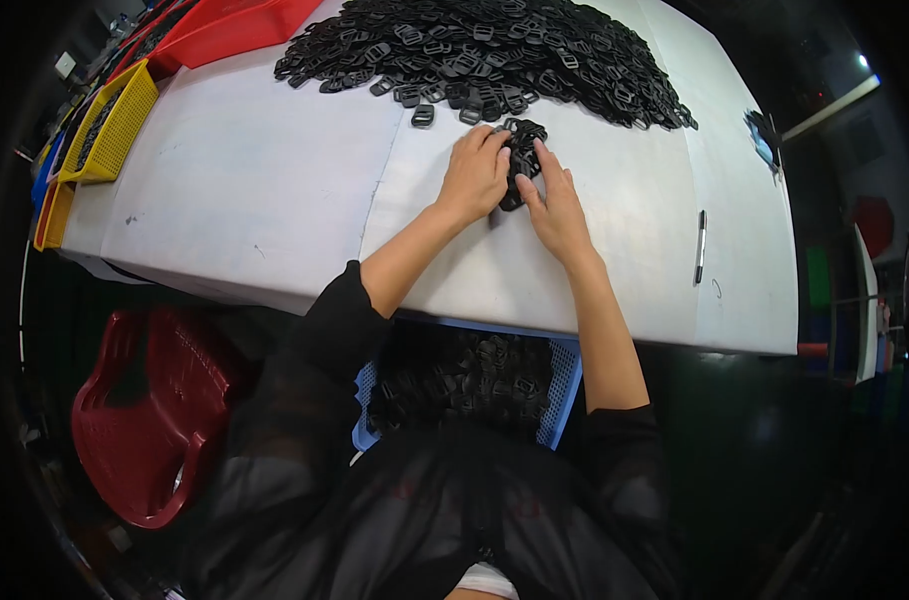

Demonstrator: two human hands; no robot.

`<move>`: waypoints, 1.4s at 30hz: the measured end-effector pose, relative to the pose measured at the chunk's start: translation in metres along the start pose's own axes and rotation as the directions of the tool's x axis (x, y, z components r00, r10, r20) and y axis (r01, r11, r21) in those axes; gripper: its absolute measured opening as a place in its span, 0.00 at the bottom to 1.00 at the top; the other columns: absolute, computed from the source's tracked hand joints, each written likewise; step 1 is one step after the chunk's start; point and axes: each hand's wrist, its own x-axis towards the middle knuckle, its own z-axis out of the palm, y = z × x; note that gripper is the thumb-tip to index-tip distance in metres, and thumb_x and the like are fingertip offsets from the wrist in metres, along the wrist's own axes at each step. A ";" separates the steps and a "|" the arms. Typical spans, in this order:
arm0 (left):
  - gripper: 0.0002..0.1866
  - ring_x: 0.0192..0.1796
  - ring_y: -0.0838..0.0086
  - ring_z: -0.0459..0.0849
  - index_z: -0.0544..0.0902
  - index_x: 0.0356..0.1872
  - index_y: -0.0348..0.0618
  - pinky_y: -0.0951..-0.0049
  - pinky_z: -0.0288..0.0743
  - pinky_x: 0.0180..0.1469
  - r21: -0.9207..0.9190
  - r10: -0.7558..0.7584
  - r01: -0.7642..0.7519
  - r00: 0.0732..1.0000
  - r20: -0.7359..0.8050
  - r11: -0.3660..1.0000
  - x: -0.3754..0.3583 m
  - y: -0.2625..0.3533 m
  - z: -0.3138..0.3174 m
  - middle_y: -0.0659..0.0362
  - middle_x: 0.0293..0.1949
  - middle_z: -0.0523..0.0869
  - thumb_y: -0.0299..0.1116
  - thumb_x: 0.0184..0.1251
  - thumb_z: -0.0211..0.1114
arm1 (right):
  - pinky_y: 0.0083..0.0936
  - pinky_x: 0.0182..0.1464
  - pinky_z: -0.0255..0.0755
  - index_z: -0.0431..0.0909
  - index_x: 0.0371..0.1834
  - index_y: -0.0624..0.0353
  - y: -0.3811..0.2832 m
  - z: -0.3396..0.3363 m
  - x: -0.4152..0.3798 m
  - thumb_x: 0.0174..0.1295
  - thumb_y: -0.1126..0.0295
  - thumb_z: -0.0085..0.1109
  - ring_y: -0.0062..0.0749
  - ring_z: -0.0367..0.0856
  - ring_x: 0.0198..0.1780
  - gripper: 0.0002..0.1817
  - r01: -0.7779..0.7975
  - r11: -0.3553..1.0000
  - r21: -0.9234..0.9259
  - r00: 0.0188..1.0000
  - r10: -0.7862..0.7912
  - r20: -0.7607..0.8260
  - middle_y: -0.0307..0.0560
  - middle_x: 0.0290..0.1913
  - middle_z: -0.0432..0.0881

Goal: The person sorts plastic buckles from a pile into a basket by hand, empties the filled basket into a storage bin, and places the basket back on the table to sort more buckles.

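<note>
Behind the hands' small cluster (521,160), a buckle heap (484,50) spreads.

Person, seen from above by a head-worn camera. Garment: one black top of thin, slightly sheer fabric, loose over the torso and falling in soft folds. Sleeves: long, black, pushed up to about the elbow on both arms, bunched there in creases; forearms bare below. Left hand (473,176) and right hand (556,208): bare, no gloves, no rings, watch or bracelets visible. A small pale patch of cloth shows at the lower edge of the black top.
</note>
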 end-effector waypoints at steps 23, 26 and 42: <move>0.19 0.51 0.66 0.76 0.82 0.51 0.46 0.65 0.65 0.50 0.262 0.223 -0.270 0.955 0.195 0.926 -0.123 0.076 -0.070 0.65 0.51 0.82 0.34 0.57 0.68 | 0.43 0.61 0.58 0.83 0.46 0.49 -0.042 -0.026 -0.130 0.55 0.60 0.66 0.37 0.70 0.59 0.15 0.251 0.889 -0.383 0.938 -0.321 -0.132 0.39 0.54 0.77; 0.18 0.50 0.66 0.76 0.82 0.50 0.46 0.64 0.66 0.49 0.301 0.218 -0.223 0.975 0.052 0.927 -0.092 0.071 -0.055 0.65 0.50 0.82 0.34 0.58 0.68 | 0.44 0.61 0.58 0.84 0.45 0.50 -0.028 -0.031 -0.105 0.56 0.62 0.65 0.37 0.70 0.59 0.13 0.147 0.892 -0.427 0.937 -0.264 -0.228 0.39 0.55 0.77; 0.09 0.45 0.68 0.78 0.84 0.40 0.47 0.68 0.67 0.46 0.309 0.222 -0.242 0.970 0.097 0.920 -0.090 0.056 -0.083 0.64 0.39 0.83 0.25 0.58 0.66 | 0.41 0.57 0.62 0.84 0.40 0.51 -0.001 -0.062 -0.079 0.61 0.68 0.60 0.32 0.77 0.47 0.06 -0.050 0.881 -0.471 0.964 -0.082 -0.255 0.36 0.36 0.83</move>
